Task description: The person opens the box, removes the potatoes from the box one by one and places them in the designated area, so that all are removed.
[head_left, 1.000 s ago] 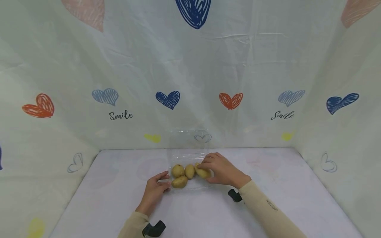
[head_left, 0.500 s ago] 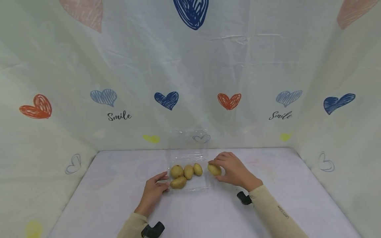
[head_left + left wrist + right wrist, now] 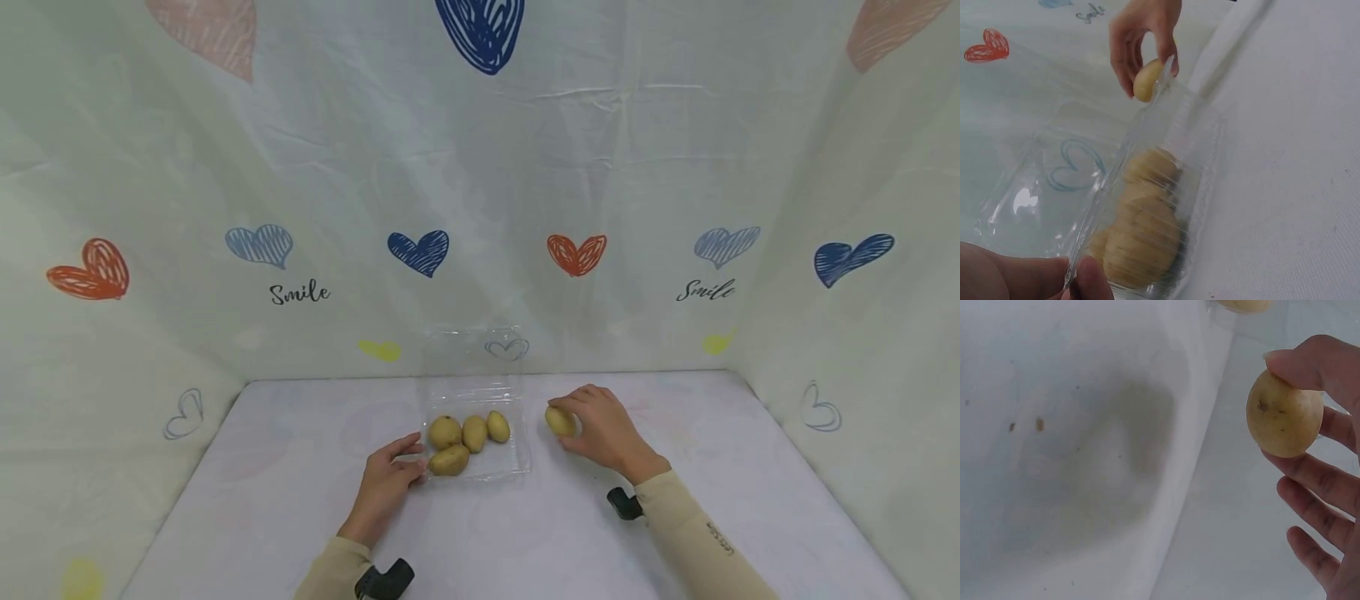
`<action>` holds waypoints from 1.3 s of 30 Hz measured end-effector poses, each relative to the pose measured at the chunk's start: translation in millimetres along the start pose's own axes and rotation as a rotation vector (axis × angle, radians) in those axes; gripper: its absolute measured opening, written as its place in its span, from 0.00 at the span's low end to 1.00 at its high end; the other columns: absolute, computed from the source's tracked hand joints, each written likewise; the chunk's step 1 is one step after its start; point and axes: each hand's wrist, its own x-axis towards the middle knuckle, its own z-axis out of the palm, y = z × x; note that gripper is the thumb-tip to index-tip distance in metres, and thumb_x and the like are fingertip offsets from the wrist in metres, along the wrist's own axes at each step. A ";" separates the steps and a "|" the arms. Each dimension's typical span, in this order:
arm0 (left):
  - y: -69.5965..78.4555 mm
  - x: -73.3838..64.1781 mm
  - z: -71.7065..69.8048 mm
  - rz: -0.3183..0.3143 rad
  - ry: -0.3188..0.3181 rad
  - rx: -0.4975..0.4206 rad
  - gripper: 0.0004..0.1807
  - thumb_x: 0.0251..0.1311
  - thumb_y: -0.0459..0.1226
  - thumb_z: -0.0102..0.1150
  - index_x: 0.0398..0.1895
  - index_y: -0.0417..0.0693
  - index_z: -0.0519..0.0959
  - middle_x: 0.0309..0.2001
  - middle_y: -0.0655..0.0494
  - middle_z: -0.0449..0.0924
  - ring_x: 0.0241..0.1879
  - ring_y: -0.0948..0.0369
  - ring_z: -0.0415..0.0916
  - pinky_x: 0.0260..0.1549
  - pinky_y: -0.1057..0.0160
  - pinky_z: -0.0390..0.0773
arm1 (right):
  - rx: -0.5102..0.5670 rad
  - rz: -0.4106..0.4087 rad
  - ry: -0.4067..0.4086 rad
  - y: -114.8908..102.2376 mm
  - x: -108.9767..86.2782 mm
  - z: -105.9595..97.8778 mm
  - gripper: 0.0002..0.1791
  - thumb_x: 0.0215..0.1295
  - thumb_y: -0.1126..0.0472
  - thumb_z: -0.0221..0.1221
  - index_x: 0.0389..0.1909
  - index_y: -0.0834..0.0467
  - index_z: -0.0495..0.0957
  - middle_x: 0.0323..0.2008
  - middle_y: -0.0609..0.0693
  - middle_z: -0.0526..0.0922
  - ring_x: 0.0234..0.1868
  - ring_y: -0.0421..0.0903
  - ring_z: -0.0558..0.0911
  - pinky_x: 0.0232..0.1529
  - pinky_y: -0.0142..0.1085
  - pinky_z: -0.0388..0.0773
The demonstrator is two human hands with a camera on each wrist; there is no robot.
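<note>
A potato (image 3: 1285, 415) is pinched between the thumb and fingers of my right hand (image 3: 603, 429), a little right of a clear plastic clamshell box (image 3: 517, 458). Its shadow falls on the table in the right wrist view. Several potatoes lie inside the box: a round one (image 3: 445, 432), a long one (image 3: 449, 461) in front of it, an oval one (image 3: 474, 434) and a small one (image 3: 498, 427). My left hand (image 3: 392, 482) pinches the box's left rim between thumb and finger, as the left wrist view shows (image 3: 1035, 278).
The box's clear lid (image 3: 472, 358) stands raised at the back, before the printed cloth backdrop (image 3: 495, 167). A white cloth covers the table (image 3: 510, 550). Small dark specks (image 3: 1039, 424) dot it in the right wrist view.
My right hand has lifted the potato out from the right side of the box and carried it to the right. My left hand stays at the box's left rim.
</note>
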 end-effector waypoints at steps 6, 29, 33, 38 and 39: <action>-0.1 1.6 -0.6 -0.010 -0.002 -0.001 0.27 0.67 0.20 0.59 0.69 0.22 0.70 0.59 0.31 0.76 0.37 0.62 0.80 0.36 0.68 0.85 | -0.033 0.051 0.011 5.9 -3.9 6.8 0.27 0.48 0.59 0.81 0.51 0.58 0.88 0.43 0.52 0.89 0.49 0.55 0.83 0.59 0.55 0.79; -1.2 1.7 -0.1 -0.007 -0.004 -0.010 0.27 0.68 0.21 0.59 0.70 0.23 0.70 0.60 0.31 0.76 0.37 0.62 0.79 0.35 0.68 0.85 | -0.080 0.171 -0.087 17.2 -11.7 22.4 0.23 0.52 0.55 0.77 0.50 0.58 0.88 0.41 0.54 0.90 0.47 0.56 0.83 0.54 0.57 0.80; -0.5 1.2 0.2 -0.007 -0.002 -0.007 0.27 0.68 0.21 0.59 0.70 0.23 0.70 0.60 0.31 0.76 0.37 0.62 0.80 0.35 0.68 0.85 | -0.085 0.171 -0.091 17.9 -11.8 23.9 0.24 0.52 0.53 0.78 0.50 0.57 0.88 0.42 0.53 0.90 0.48 0.56 0.83 0.54 0.56 0.80; -1.3 1.2 0.0 -0.007 -0.002 -0.007 0.27 0.68 0.21 0.59 0.70 0.23 0.70 0.60 0.31 0.76 0.37 0.62 0.80 0.36 0.68 0.85 | -0.086 0.159 -0.109 17.8 -12.4 22.4 0.26 0.53 0.51 0.78 0.51 0.58 0.87 0.44 0.54 0.89 0.48 0.56 0.83 0.52 0.56 0.80; -1.7 1.3 -0.1 -0.007 -0.003 -0.006 0.27 0.68 0.21 0.59 0.70 0.23 0.70 0.60 0.31 0.76 0.37 0.62 0.80 0.36 0.68 0.85 | -0.083 0.155 -0.113 17.4 -12.6 21.5 0.26 0.53 0.51 0.79 0.51 0.58 0.87 0.44 0.54 0.89 0.48 0.56 0.83 0.52 0.56 0.81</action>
